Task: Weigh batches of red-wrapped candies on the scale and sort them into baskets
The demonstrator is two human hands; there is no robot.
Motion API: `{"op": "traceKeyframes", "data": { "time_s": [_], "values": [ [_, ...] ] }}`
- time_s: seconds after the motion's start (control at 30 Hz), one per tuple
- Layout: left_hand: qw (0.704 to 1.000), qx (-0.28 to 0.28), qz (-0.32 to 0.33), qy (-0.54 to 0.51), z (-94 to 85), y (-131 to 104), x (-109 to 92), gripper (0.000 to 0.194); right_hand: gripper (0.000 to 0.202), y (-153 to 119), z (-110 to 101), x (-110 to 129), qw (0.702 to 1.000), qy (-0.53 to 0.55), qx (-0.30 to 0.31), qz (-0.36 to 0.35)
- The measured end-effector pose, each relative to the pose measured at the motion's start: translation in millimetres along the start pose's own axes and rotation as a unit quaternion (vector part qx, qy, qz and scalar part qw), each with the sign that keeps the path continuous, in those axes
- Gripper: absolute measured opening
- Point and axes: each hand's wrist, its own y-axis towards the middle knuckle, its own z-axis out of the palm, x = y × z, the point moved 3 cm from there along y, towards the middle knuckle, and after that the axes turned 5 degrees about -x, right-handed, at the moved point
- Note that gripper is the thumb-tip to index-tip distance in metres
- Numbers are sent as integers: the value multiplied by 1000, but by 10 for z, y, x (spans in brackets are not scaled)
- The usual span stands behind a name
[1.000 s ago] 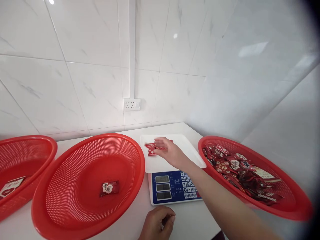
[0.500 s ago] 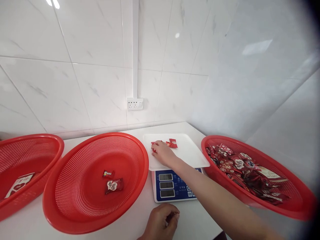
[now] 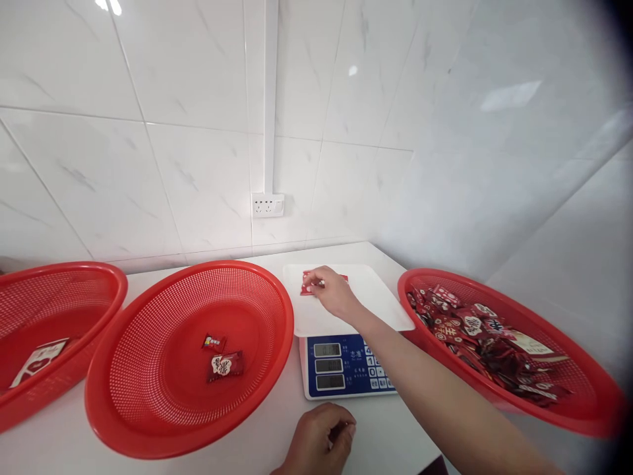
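Observation:
My right hand (image 3: 332,290) is over the white tray (image 3: 356,313) of a digital scale, thumb and fingers pinched at a small red candy packet (image 3: 306,284) with white spots. The fingers cover part of that packet. Behind the hand, the red edge of another packet (image 3: 345,278) shows on the tray. My left hand (image 3: 319,439) rests on the table in front of the scale, fingers curled toward the thumb, with nothing seen in it. The scale's blue panel (image 3: 353,353) has displays and keys, partly hidden by my right forearm.
Left of the scale, a red mesh basket (image 3: 148,422) holds two wrapped candies (image 3: 225,366). Another red basket (image 3: 111,280) at far left contains a pale packet (image 3: 39,363). The right basket (image 3: 588,409) holds many wrapped candies (image 3: 469,323). A tiled wall with a socket (image 3: 268,205) stands behind.
My right hand has shifted slightly right and back, its fingers now pinched rather than lying flatter. More of the spotted red packet shows. My left hand stays put.

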Motion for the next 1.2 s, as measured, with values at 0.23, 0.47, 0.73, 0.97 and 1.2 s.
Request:
{"op": "traceKeyframes", "data": {
  "time_s": [0.23, 0.47, 0.73, 0.97, 1.2],
  "values": [
    [967, -131, -45, -215, -166, 19, -9, 31, 29, 113, -125, 181, 996, -86, 38, 1],
    [923, -272, -43, -268, -434, 47, -98, 27, 24, 36, -9, -296, 914, -396, 90, 12],
    [922, -276, -62, -265, -453, 75, -70, 27, 27, 68, -30, -214, 934, -341, 91, 58],
    [919, -273, -63, -276, -447, 66, -54, 29, 40, 44, 130, -258, 939, -328, 105, 0],
    [918, -279, -64, -274, -443, 86, -63, 33, 32, 74, 146, -210, 938, -329, 109, 5]
  ]
}}
